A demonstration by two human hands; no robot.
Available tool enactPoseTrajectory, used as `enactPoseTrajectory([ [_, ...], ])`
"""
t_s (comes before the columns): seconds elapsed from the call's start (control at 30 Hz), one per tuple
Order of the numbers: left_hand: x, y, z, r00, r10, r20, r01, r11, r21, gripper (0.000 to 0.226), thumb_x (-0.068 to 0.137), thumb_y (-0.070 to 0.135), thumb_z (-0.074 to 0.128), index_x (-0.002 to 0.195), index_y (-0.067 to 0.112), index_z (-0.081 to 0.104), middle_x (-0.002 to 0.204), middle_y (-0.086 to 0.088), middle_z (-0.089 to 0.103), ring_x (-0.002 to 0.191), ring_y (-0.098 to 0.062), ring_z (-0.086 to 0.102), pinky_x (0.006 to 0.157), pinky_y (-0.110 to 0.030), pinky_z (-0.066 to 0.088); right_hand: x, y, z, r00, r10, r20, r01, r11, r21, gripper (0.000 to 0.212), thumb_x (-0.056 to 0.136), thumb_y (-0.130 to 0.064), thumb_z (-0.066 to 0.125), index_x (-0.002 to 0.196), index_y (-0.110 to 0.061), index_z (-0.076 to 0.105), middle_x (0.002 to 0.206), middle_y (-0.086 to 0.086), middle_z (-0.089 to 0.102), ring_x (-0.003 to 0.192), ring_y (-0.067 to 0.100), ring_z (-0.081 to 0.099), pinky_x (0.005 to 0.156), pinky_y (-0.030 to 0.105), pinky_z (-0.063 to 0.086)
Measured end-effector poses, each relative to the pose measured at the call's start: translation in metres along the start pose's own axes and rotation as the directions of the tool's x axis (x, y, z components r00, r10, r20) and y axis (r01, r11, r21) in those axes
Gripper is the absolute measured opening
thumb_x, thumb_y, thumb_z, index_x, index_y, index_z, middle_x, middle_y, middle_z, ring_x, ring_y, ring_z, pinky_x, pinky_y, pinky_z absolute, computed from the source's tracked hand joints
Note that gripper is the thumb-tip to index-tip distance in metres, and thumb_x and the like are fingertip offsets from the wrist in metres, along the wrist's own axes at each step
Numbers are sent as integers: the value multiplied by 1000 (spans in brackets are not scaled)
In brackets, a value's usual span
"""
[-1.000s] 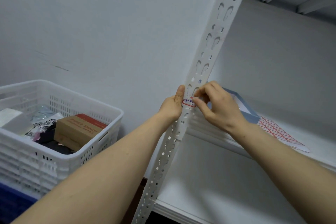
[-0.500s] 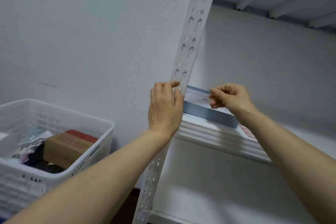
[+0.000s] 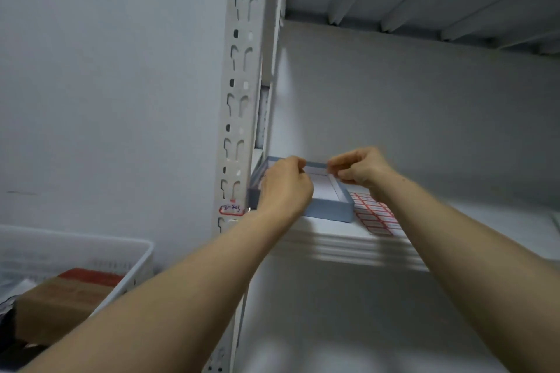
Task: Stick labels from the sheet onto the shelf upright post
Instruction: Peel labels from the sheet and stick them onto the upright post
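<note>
White sheet of red-bordered labels [image 3: 377, 218] lies flat just R of the shallow blue cardboard box [image 3: 330, 210], under the wrist of R hand [image 3: 360, 168], so R's closer. White slotted metal post [image 3: 239, 100] is L of L hand [image 3: 286, 188]. Hands apart, fingers curled; grip too blurry tbh.

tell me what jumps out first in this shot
The left hand and right hand meet over a shallow blue box on the shelf, mid-frame. Left of them rises the slotted white post with a red-bordered handwritten label stuck on it; the label sheet lies just right of the box.
</note>
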State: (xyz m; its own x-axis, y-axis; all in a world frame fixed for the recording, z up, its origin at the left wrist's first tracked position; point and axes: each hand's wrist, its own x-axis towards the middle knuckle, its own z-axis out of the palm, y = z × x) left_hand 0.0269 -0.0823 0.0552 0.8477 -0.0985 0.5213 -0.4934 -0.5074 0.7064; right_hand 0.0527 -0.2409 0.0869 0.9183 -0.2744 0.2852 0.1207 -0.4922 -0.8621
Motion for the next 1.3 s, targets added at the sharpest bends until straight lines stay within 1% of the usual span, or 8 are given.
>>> enactPoseTrajectory([
  [0.23,-15,-22,-4,978,99,-184,-121,986,-115,36,90,1,43,120,10,61,113,-4,62,104,-16,56,96,-28,44,1,9,3,981,-113,-156,48,928,-368,19,71,-27,81,60,-16,68,58,-3,67,59,15,62,67,31,52],
  [0.37,-35,-40,-15,874,248,-418,-315,944,-97,31,80,0,42,103,7,61,96,3,49,89,-14,48,81,-20,43,-10,4,15,973,-221,-67,152,830,-536,20,83,-12,67,98,-24,73,97,-1,72,92,19,66,87,32,51],
  [0.5,-45,-77,-26,841,84,-535,-172,978,-116,42,73,9,50,115,10,50,108,3,37,99,-17,40,87,-41,47,-39,-19,49,932,-360,-31,356,929,-103,21,95,-20,53,108,-12,68,89,1,67,73,15,64,79,30,50],
  [0.7,-54,-98,-43,951,-204,-232,153,963,-221,88,82,32,66,151,18,13,146,-9,31,132,-21,36,109,-41,35,-62,-35,114,942,-201,270,86,920,383,43,99,-44,36,109,-13,63,109,6,68,104,21,64,94,34,50],
  [0.83,-47,-98,-53,977,-194,-92,165,953,-256,67,69,53,58,129,22,55,118,2,65,109,-14,60,98,-40,48,-69,-35,132,940,-177,292,3,859,511,39,100,-41,34,103,-16,65,102,6,71,96,21,67,89,36,52],
  [1.0,-38,-97,-54,981,-180,-71,144,924,-355,12,88,25,59,80,30,66,83,5,71,87,-18,65,83,-34,53,-71,-29,141,949,-169,267,-20,813,582,43,98,-42,39,117,-9,57,108,13,67,89,21,66,69,26,55],
  [1.17,-36,-101,-49,983,-182,-35,138,843,-519,17,93,13,53,94,23,66,81,13,68,67,9,62,60,-3,44,-68,-24,148,959,-165,229,-24,759,650,47,95,-42,44,123,-5,54,115,17,66,93,24,65,75,30,55],
  [1.3,-37,-102,-41,982,-176,-65,102,791,-603,23,92,7,50,98,24,64,78,17,67,63,12,60,58,-3,43,-67,-23,151,965,-164,203,-8,760,650,46,95,-43,45,120,-5,55,111,16,67,89,23,65,69,28,55],
])
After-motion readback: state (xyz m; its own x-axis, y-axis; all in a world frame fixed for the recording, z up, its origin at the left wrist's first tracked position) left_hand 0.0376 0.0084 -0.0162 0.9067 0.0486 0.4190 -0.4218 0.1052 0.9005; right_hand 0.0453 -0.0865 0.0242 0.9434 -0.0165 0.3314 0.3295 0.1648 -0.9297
